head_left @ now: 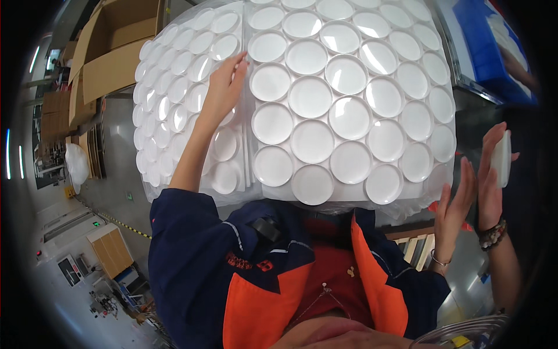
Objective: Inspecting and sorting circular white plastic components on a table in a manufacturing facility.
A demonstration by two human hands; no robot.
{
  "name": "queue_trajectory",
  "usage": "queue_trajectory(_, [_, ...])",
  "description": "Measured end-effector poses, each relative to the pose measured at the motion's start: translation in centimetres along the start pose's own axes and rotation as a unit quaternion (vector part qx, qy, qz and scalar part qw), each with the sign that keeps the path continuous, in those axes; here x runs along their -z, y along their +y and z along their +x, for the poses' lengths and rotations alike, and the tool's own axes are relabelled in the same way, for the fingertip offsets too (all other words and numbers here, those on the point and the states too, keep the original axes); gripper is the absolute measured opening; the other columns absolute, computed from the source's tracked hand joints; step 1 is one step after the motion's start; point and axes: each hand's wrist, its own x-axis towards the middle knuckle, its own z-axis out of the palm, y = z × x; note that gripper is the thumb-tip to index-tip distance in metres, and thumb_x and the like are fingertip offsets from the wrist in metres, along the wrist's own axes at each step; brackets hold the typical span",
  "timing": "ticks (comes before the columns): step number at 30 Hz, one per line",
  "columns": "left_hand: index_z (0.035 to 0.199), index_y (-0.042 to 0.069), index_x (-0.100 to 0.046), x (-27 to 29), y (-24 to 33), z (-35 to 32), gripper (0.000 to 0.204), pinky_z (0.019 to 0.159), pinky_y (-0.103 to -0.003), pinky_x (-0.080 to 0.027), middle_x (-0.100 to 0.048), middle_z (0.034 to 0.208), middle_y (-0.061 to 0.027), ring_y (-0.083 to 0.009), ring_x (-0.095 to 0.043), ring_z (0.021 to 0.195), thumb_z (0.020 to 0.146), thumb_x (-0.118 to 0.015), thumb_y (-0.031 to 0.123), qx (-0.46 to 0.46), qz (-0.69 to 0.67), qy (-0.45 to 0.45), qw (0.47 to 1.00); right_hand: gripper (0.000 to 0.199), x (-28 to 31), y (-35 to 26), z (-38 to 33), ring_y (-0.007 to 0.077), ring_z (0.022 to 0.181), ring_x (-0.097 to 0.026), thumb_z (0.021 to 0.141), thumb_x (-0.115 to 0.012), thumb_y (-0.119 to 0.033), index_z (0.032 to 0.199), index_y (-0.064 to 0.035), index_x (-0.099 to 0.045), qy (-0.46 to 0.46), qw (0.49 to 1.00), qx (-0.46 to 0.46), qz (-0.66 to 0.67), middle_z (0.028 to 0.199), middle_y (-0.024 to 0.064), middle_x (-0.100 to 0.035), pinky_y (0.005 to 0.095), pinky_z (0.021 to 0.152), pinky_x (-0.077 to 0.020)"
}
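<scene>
White, shiny, round, flat dishes with thin raised rims [350, 117] sit in neat rows on a flat white sheet [279, 193] in front of the person. Next to them, on the left, is another big bunch of the same white round dishes [225, 144]. A narrow gap runs between the two bunches. The person's left hand [224, 82] is up over that gap, with its fingers partly bent and the tips near the edge of the dishes. I cannot tell if it has hold of anything. The right hand [455, 210] is by the near right corner of the rows, open and empty, with its fingers pointing up. A thin silver bangle [440, 260] is on that wrist. Just beside it is another person's hand [487, 177], with a thin white thing [501, 158] held up in it and a string of dark beads [493, 234] on the wrist. Crinkly clear plastic [401, 208] pokes out under the rows. A big open brown cardboard box [110, 77] stands at the far left, and a bright blue plastic bin [472, 32] is at the far right.
</scene>
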Motion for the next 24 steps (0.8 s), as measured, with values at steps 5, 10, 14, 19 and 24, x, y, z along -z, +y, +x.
queue_trajectory(5, [0.137,0.0,-0.057,-0.6,-4.3,11.4,0.048,0.097,-0.031,-0.046,-0.067,0.115,-0.0146,-0.0229,-0.063,0.108,0.105,-0.05,0.035,-0.074,0.058,0.075,0.993,0.039,-3.0,2.7,-4.3,0.0333,0.13,-0.052,0.106,-0.047,-0.02,0.136,0.0034,-0.054,-0.109,0.95,-0.261,0.13,0.139,0.0191,-0.056,0.0401,0.108,-0.0396])
queue_trajectory(10, [0.128,-0.003,-0.062,-0.6,-6.9,21.9,0.062,0.091,-0.037,-0.049,-0.069,0.109,-0.0202,-0.0308,-0.068,0.093,0.102,-0.047,0.051,-0.023,0.04,0.056,0.997,0.036,-3.7,4.4,-6.3,0.0272,0.12,-0.059,0.105,-0.051,-0.02,0.13,0.0045,-0.059,-0.03,0.944,-0.239,0.227,0.129,0.0166,-0.063,0.0349,0.104,-0.042])
queue_trajectory(14, [0.124,0.002,-0.068,-0.4,-7.4,25.6,0.07,0.093,-0.04,-0.049,-0.072,0.112,-0.0162,-0.0262,-0.072,0.101,0.099,-0.045,0.063,0.034,-0.029,0.014,0.999,0.033,-4.2,4.9,-6.8,0.0199,0.116,-0.061,0.105,-0.054,-0.019,0.129,0.0013,-0.062,0.032,0.866,-0.315,0.386,0.124,0.0124,-0.065,0.0312,0.099,-0.0457])
queue_trajectory(19, [0.126,-0.004,-0.066,1.4,-7.4,28.3,0.071,0.081,-0.031,-0.05,-0.072,0.106,-0.0108,-0.0205,-0.066,0.088,0.093,-0.062,0.058,0.091,-0.018,0.069,0.993,0.029,-4.0,6.9,-7.5,0.0065,0.087,-0.061,0.101,-0.062,-0.02,0.121,-0.0008,-0.067,-0.017,0.801,-0.374,0.467,0.099,0.0026,-0.07,0.0212,0.076,-0.0495])
queue_trajectory(24, [0.102,0.01,-0.07,2.9,-6.2,28.5,0.05,0.069,-0.023,-0.039,-0.063,0.085,0.005,-0.0049,-0.055,0.077,0.093,-0.063,0.059,0.127,-0.09,-0.05,0.987,0.021,-3.7,7.1,-6.7,0.0041,0.074,-0.058,0.1,-0.062,-0.021,0.107,-0.0026,-0.067,-0.057,0.754,-0.372,0.539,0.084,-0.0015,-0.066,0.0195,0.068,-0.0472])
